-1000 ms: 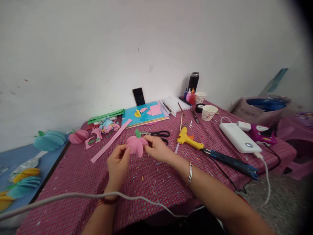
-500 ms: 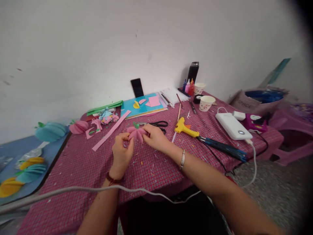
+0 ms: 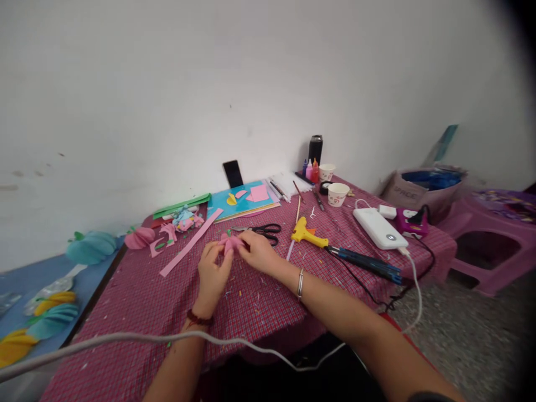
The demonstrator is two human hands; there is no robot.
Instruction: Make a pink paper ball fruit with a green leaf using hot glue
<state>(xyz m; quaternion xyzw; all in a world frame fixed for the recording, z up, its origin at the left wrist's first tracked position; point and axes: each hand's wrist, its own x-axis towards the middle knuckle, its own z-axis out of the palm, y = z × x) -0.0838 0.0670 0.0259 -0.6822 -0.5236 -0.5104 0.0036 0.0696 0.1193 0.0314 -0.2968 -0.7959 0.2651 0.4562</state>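
Note:
A pink folded paper flower (image 3: pixel 229 242) with a small green leaf is held over the red checked tablecloth (image 3: pixel 138 290). My left hand (image 3: pixel 213 272) pinches it from the near left side. My right hand (image 3: pixel 259 252) grips it from the right, fingers closed on the paper. Most of the flower is hidden between my fingers. Black scissors (image 3: pixel 263 229) lie just behind my right hand. A long pink paper strip (image 3: pixel 190 243) lies to the left of my hands.
A yellow glue gun (image 3: pixel 307 235) with its cable lies right of the scissors. Coloured paper sheets (image 3: pixel 243 197), a phone (image 3: pixel 232 173), paper cups (image 3: pixel 337 194), small bottles and a white power bank (image 3: pixel 379 227) stand further back. Finished paper shapes (image 3: pixel 91 246) lie left. A pink stool (image 3: pixel 494 234) stands right.
Both hands have drawn closer round the pink flower, which now shows less between the fingers. The camera has pulled back and tilted, so the table looks smaller.

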